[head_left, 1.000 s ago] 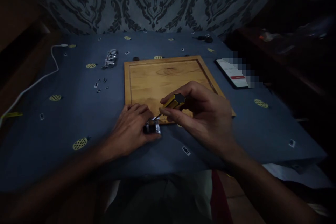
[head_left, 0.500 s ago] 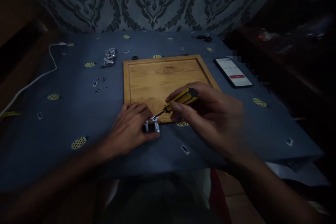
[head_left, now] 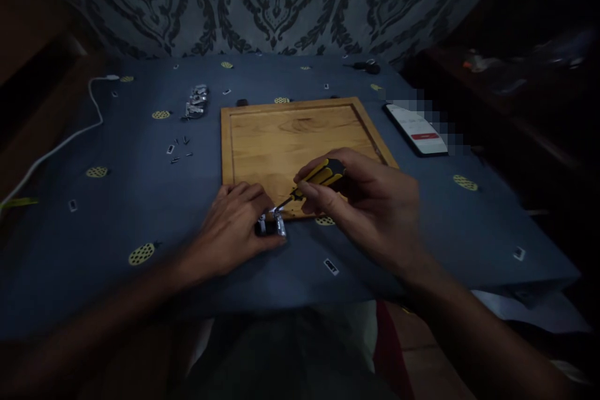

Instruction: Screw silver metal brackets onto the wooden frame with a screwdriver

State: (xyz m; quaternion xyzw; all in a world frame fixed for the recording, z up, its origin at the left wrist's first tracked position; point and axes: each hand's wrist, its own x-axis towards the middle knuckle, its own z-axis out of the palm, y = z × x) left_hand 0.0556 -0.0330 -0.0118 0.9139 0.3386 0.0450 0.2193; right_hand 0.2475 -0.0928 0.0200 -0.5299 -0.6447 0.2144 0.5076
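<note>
A wooden panel (head_left: 300, 137) with a raised frame lies flat on the table. At its near edge sits a silver metal hinge (head_left: 280, 225), with a dark gap beside it. My left hand (head_left: 237, 219) is closed around the hinge, fingers on the panel and thumb against the near end of the metal. In my right hand (head_left: 375, 200) is a yellow and black screwdriver (head_left: 323, 176), gripped by its handle and tilted. Its tip meets the hinge by my left fingertips; the screw there is too small to make out.
Several more silver hinges (head_left: 197, 102) lie back left, with several loose screws (head_left: 175, 159) nearer. A phone (head_left: 422, 134) rests right of the panel. A white cable (head_left: 96, 103) runs along the left. Another dark tool (head_left: 365, 67) lies at the back right.
My right hand and the screwdriver handle have shifted slightly left. The screwdriver tip stays at the hinge, and my left hand keeps its place.
</note>
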